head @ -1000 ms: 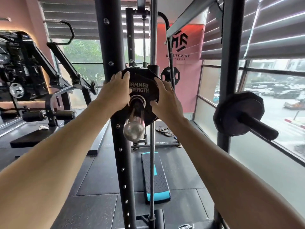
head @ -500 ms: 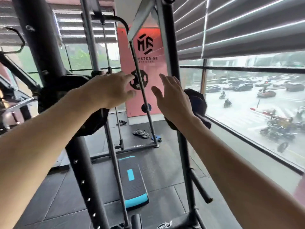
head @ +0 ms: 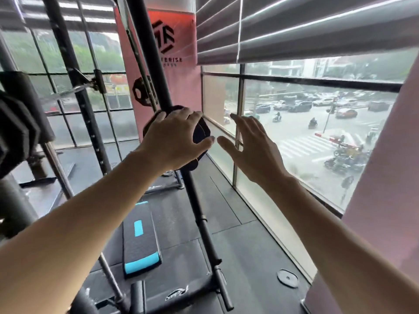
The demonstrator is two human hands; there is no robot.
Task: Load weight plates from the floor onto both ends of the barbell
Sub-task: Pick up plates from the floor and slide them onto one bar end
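The landmark is the black rack upright that runs from top centre down to the floor.

Far left of the upright, at the frame edge, a stack of dark weight plates sits on a steel bar; the plates blur together, so their count cannot be told. Between this stack and the upright stand a second perforated post and thin guide rods, which cross the view of the window behind them.

Low and just left of the upright, one black step platform with blue trim lies on the floor mat.

At the upright, at mid height, one black weight plate hangs on a peg. The left hand lies over its face with fingers spread and relaxed, covering most of the plate; whether it touches the plate or closes on the rim cannot be told. A second, smaller plate hangs higher, left of the upright and behind a slanted bar.

Right of the upright, the right hand is held up in the air, fingers straight and apart, holding nothing and clear of the plate.

Further right, low by the window wall, one small grey disc plate lies flat on the floor.
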